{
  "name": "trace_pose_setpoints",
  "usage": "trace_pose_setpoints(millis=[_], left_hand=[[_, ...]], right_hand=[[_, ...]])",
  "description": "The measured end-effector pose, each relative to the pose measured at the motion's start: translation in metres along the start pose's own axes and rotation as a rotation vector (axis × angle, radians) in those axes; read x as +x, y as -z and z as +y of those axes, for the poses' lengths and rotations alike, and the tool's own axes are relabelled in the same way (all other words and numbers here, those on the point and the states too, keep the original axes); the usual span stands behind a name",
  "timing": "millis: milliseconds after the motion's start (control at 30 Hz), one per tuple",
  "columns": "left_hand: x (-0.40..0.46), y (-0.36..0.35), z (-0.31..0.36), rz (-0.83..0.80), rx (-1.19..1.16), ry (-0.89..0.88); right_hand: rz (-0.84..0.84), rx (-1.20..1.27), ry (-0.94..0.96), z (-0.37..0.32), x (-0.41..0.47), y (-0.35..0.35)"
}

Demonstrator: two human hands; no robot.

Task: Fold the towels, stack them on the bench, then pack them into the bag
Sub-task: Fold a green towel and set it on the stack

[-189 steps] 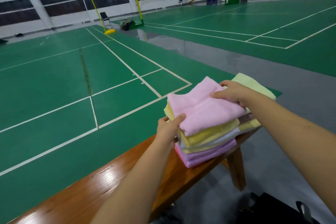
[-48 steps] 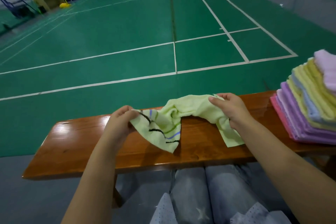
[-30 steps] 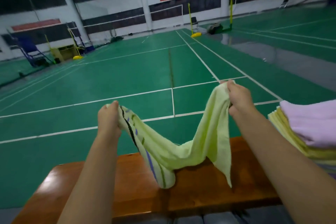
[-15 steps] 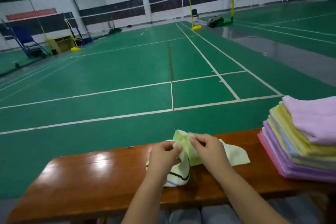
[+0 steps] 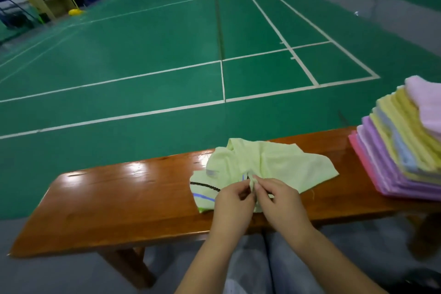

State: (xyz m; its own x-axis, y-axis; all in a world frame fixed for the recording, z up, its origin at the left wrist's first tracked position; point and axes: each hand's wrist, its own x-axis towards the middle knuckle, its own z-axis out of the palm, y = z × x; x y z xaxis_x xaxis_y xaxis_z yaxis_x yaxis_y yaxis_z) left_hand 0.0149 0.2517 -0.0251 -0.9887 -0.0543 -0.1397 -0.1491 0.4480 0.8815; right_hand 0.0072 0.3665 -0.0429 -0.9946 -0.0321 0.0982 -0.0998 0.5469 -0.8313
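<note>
On the glossy bench [image 5: 114,200] beside green court [image 5: 143,55], both hands' grip pinches the towel [image 5: 281,162].

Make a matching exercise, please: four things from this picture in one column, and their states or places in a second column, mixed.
Things:
1. green towel
2. stack of towels
3. bench
4. left hand

States or places:
A. folded, at the right end of the bench
B. glossy brown wood, bearing the towels
C. crumpled, not yet folded, in the middle of the bench
D. pinching cloth next to the right hand

Pairs: 1-C, 2-A, 3-B, 4-D
</note>
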Motion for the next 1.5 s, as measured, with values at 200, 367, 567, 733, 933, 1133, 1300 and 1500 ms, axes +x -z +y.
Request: trace_pose_setpoints(millis=[200,367,567,733,933,1133,1300,1500], left_hand=[[0.002,-0.007,-0.008,-0.087,0.008,0.012],[0.004,-0.004,-0.010,-0.200,-0.201,0.102],[0.046,0.029,-0.004,-0.308,-0.197,0.197],[0.144,0.055,-0.028,0.139,0.236,0.318],[0.163,0.040,-0.035,0.054,0.269,0.293],[0.096,0.047,-0.050,0.203,0.556,-0.435],[0.043,0.036,-0.099,-0.166,0.707,-0.484],[0.054,0.037,-0.058,0.091,0.567,-0.335]], right_hand=[[-0.016,0.050,-0.042,0.012,0.003,-0.006],[-0.175,0.097,-0.055,0.023,0.013,0.004],[-0.051,0.107,-0.084,0.035,0.030,0.015],[0.031,0.306,-0.214,0.050,0.036,0.017],[0.057,0.443,-0.277,0.059,0.033,0.023],[0.100,0.449,-0.288,0.064,0.030,0.028],[0.019,0.305,-0.341,0.070,0.022,0.016],[0.017,0.208,-0.350,0.072,0.018,0.018]])
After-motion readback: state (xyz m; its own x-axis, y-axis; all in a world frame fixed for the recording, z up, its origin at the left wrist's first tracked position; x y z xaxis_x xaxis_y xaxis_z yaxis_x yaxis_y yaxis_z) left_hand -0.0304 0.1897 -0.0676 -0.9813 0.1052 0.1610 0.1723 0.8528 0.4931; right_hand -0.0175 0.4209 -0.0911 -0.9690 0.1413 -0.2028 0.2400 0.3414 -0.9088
